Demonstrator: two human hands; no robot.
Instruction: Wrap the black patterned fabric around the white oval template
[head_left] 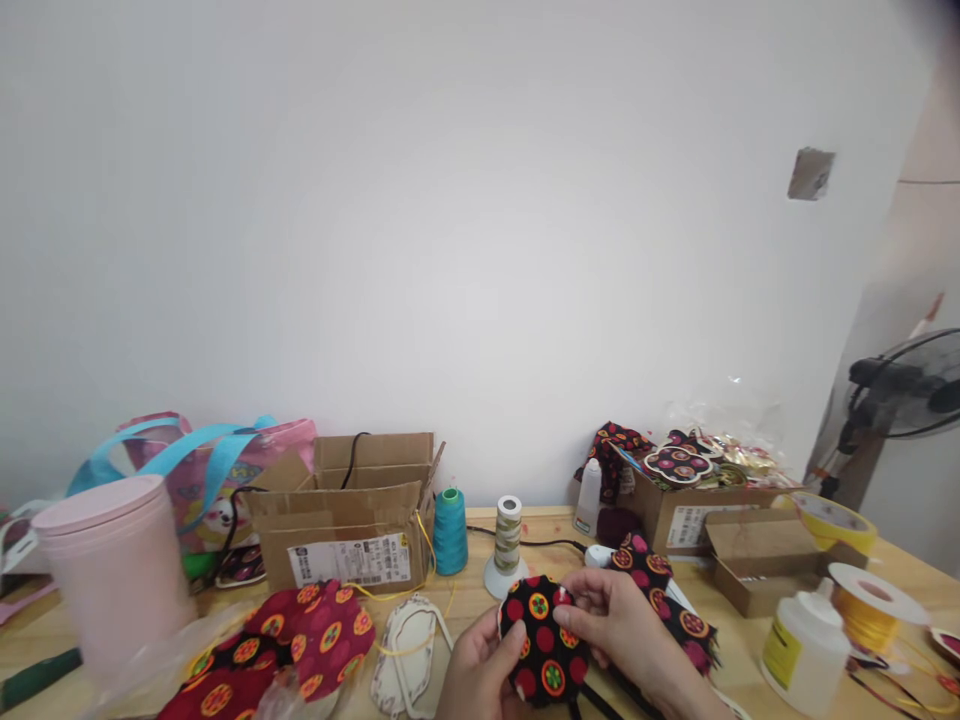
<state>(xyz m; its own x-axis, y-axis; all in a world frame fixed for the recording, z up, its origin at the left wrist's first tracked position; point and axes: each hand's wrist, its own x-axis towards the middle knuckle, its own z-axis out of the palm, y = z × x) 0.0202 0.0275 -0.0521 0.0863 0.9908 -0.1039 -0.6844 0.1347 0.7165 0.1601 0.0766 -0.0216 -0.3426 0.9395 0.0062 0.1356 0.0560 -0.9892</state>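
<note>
Low in the middle of the view, both my hands hold a small round piece covered in black fabric with red and orange dots (544, 640). My left hand (480, 672) grips its left edge from below, thumb on the front. My right hand (619, 625) pinches its upper right edge with closed fingers. A strip of the same dotted fabric (664, 595) lies just behind my right hand on the wooden table (469, 600).
An open cardboard box (352, 520), a teal thread cone (450, 530) and a striped spool (508, 545) stand behind. A pink tub (112, 570) and red dotted fabric (300, 635) sit left. A white glue bottle (806, 645), yellow cord spool (874, 600), boxes and a fan (900, 390) are right.
</note>
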